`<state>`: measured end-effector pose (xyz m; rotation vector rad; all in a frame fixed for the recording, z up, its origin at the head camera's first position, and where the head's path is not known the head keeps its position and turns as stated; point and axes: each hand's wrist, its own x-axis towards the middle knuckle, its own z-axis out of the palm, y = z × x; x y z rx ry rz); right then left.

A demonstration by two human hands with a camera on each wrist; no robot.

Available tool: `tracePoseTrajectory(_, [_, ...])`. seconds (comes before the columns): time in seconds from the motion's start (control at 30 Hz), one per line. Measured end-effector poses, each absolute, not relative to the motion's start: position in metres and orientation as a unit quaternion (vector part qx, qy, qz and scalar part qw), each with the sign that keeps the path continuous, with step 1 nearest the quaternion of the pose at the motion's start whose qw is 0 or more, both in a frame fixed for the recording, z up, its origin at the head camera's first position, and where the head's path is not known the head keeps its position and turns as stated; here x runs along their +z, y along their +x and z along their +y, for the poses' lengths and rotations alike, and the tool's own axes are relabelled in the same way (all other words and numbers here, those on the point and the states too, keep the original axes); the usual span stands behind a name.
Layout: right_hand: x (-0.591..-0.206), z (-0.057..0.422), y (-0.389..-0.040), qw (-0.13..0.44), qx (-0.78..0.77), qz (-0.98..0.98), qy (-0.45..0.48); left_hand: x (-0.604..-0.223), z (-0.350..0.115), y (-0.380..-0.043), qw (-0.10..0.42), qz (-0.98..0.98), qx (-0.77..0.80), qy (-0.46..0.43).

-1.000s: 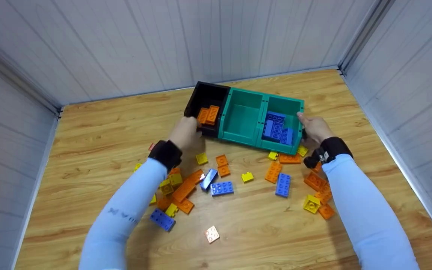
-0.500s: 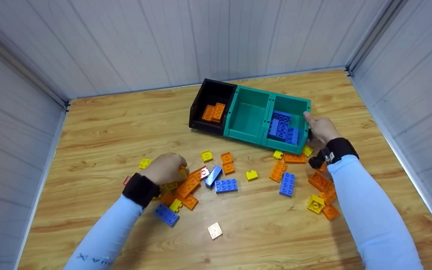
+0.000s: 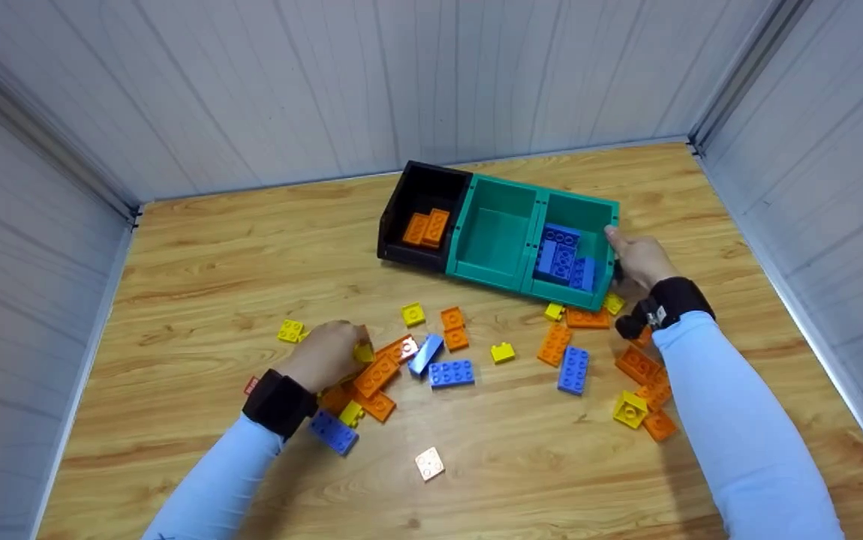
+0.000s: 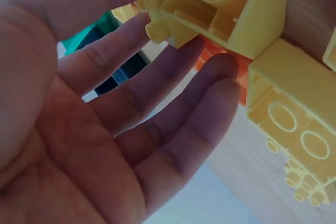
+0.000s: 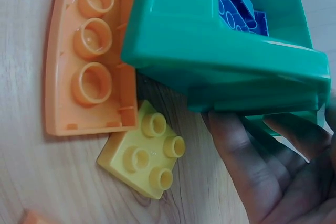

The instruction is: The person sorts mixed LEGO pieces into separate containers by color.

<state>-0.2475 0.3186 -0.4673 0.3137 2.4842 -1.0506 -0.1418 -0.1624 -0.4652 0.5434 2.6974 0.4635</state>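
My left hand (image 3: 324,354) is low over the left pile of toy bricks. Its thumb and fingertips hold a yellow building brick (image 4: 231,9), hollow side showing in the left wrist view; the other fingers are loosely bent. Beside it lies another yellow brick (image 4: 294,119), and orange bricks (image 3: 377,375) spread just right of the hand. My right hand (image 3: 643,259) grips the right end of a green bin (image 3: 602,289), thumb on the rim and fingers underneath. Blue bricks (image 3: 563,259) lie in that bin's right compartment.
A black bin (image 3: 394,251) with orange bricks adjoins the green one's left side; the middle green compartment (image 3: 495,240) holds nothing. Loose blue, yellow and orange bricks (image 3: 555,343) are scattered in front. Pale panel walls (image 3: 401,82) enclose the wooden table (image 3: 236,262).
My left hand has come away from the black bin, down and left to the brick pile, where it now holds a yellow brick. The right hand keeps its grip on the green bin.
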Motion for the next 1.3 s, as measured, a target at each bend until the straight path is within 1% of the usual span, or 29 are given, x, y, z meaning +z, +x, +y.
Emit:
tracePoseTrajectory(0.27, [-0.469, 0.320, -0.248, 0.203, -0.377, 0.896, 0.115, -0.450, -0.152, -0.146, 0.147, 0.954, 0.164, 0.205])
tracePoseTrajectory(0.5, [-0.470, 0.323, -0.249, 0.196, -0.391, 0.890, 0.131, -0.429, -0.129, -0.171, 0.130, 0.944, 0.205, 0.223])
tracePoseTrajectory(0.63, [-0.470, 0.324, -0.248, 0.205, -0.398, 0.884, 0.132, -0.427, -0.104, -0.195, 0.138, 0.924, 0.259, 0.246])
tracePoseTrajectory(0.73, [-0.471, 0.324, -0.247, 0.191, -0.387, 0.893, 0.126, -0.428, -0.079, -0.214, 0.137, 0.911, 0.293, 0.257])
tracePoseTrajectory(0.87, [-0.473, 0.322, -0.246, 0.168, -0.372, 0.905, 0.115, -0.429, -0.042, -0.235, 0.118, 0.906, 0.321, 0.249])
tracePoseTrajectory(0.97, [-0.474, 0.322, -0.246, 0.168, -0.381, 0.901, 0.122, -0.431, -0.016, -0.246, 0.105, 0.906, 0.338, 0.232])
tracePoseTrajectory(1.2, [-0.475, 0.322, -0.248, 0.166, -0.392, 0.895, 0.136, -0.444, 0.028, -0.269, 0.051, 0.930, 0.296, 0.210])
tracePoseTrajectory(1.3, [-0.475, 0.319, -0.248, 0.175, -0.400, 0.888, 0.145, -0.450, 0.039, -0.277, 0.051, 0.943, 0.262, 0.201])
